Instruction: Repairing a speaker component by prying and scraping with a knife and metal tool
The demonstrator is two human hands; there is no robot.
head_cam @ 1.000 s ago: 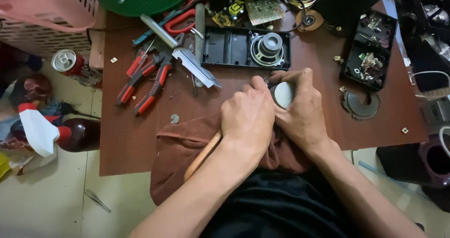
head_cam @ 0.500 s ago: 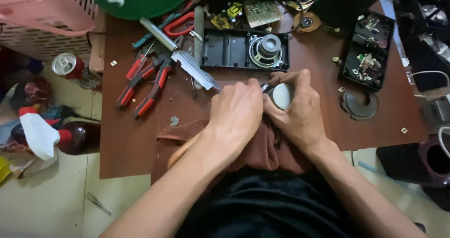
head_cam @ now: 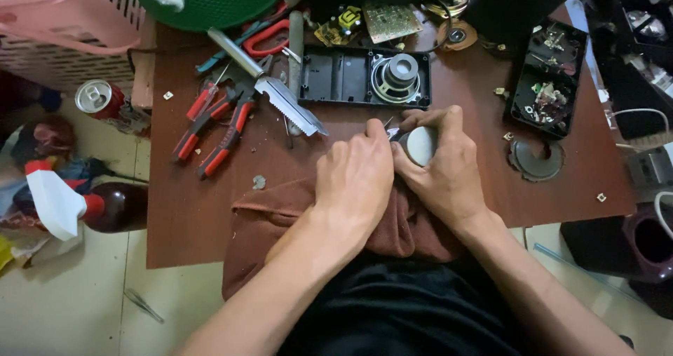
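Items I log beyond the hands: black speaker housing with round driver just ahead; red-handled pliers and a serrated blade ahead-left; drink can far left; open black casing ahead-right; green basket far ahead.

A cluttered brown surface carries red-handled pliers, a small saw, a black speaker case, a circuit board and a brown cloth draped over its near edge.

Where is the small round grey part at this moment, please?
In the head view, the small round grey part sits in the right hand, over the brown cloth, just below the speaker housing.
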